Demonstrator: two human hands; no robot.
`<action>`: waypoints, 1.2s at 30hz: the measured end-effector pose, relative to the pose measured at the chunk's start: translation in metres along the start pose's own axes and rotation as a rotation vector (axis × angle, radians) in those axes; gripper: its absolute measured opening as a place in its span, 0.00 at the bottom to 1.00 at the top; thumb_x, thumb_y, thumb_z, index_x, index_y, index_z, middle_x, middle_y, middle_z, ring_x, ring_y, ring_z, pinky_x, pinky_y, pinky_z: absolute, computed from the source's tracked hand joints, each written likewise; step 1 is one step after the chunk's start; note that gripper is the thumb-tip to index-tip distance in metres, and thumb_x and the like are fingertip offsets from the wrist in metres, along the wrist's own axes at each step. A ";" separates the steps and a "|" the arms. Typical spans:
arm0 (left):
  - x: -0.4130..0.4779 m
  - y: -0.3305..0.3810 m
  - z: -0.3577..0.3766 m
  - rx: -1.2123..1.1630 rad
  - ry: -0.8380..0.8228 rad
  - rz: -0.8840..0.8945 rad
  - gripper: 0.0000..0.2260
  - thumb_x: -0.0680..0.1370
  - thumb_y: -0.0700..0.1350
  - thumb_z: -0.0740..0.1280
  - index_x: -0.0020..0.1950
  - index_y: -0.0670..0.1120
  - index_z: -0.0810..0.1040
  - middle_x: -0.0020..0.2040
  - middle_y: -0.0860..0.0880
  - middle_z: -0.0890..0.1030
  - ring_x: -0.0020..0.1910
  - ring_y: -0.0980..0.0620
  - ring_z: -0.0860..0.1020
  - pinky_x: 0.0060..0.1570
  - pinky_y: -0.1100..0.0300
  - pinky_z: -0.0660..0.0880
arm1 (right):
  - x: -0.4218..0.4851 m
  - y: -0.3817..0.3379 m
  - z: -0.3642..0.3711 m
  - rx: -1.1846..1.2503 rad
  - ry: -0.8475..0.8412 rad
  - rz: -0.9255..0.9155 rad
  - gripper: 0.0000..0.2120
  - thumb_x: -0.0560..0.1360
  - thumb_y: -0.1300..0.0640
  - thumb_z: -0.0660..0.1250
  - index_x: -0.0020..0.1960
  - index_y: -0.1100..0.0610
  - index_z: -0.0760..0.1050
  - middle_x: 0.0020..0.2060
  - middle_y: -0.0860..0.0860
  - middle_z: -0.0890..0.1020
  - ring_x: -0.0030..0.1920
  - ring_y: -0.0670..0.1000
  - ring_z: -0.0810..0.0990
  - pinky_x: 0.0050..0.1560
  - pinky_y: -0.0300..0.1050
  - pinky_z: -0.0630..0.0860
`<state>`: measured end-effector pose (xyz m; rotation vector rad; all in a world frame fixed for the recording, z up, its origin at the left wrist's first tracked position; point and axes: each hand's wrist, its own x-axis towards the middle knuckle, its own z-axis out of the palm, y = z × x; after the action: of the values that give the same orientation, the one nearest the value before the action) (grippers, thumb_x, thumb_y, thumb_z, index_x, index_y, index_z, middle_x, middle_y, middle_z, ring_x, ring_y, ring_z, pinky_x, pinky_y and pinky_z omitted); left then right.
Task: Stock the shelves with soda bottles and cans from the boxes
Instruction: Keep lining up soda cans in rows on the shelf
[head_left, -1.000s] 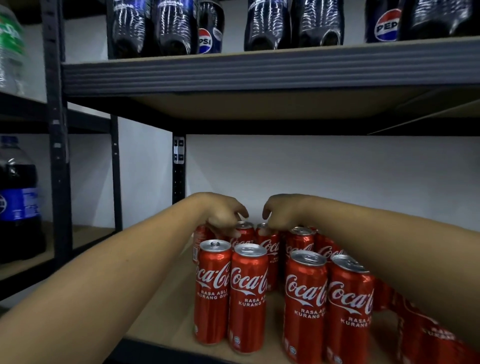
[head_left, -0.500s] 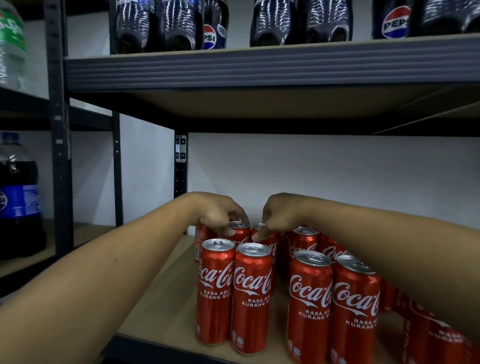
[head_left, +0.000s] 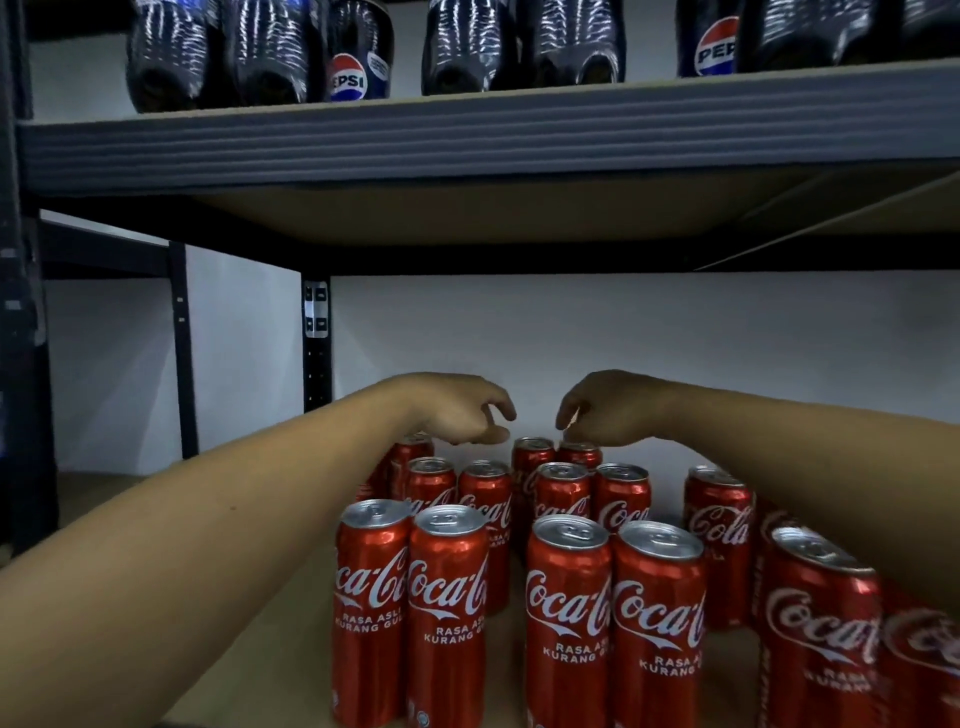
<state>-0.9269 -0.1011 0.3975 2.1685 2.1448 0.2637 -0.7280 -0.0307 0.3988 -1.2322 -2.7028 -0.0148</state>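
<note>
2 hands hover over the back of a block of red cans on the lower shelf, and neither holds anything. The left hand has its fingers loosely curled with the thumb beneath them, apart from the tins, just above a rear can that it partly hides. The right hand lets its fingers hang down, relaxed, right over another rear can; whether the tips touch its rim I cannot tell. Between the 2 hands stands 1 more can at the back, touching its neighbour.

Both bare forearms reach in from the lower corners, the right one crossing in front of the cans on that side. All the cans stand upright with silver tops and white Coca-Cola lettering facing forward. Nearest the camera 4 of them form 2 close pairs with a gap between the pairs, and further cans fill the rows behind and to the right.

Behind the shelf is a pale wall and a dark metal post. Overhead, the upper shelf carries a row of dark Pepsi bottles, only their lower parts in view.
</note>
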 end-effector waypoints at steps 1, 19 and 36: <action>0.009 0.006 0.002 0.032 -0.007 0.000 0.23 0.83 0.57 0.65 0.77 0.54 0.68 0.70 0.51 0.77 0.58 0.49 0.80 0.61 0.52 0.78 | 0.000 0.008 0.000 -0.023 -0.008 0.016 0.17 0.81 0.49 0.67 0.68 0.52 0.78 0.65 0.49 0.79 0.56 0.47 0.75 0.53 0.41 0.71; 0.087 0.009 0.030 0.029 -0.179 -0.113 0.30 0.76 0.54 0.75 0.76 0.55 0.68 0.70 0.48 0.76 0.58 0.49 0.80 0.54 0.52 0.82 | 0.051 0.030 0.023 0.222 -0.290 0.145 0.23 0.78 0.60 0.73 0.71 0.59 0.74 0.69 0.59 0.76 0.55 0.56 0.80 0.61 0.56 0.81; -0.027 -0.005 -0.042 -0.291 0.343 0.039 0.25 0.71 0.54 0.80 0.65 0.60 0.77 0.60 0.58 0.79 0.58 0.56 0.78 0.65 0.49 0.74 | 0.002 0.002 -0.021 0.418 0.487 -0.181 0.20 0.75 0.50 0.75 0.65 0.52 0.78 0.63 0.48 0.81 0.62 0.49 0.78 0.58 0.40 0.72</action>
<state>-0.9395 -0.1310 0.4365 2.1182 2.0554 0.9486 -0.7245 -0.0297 0.4192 -0.7435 -2.2294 0.1909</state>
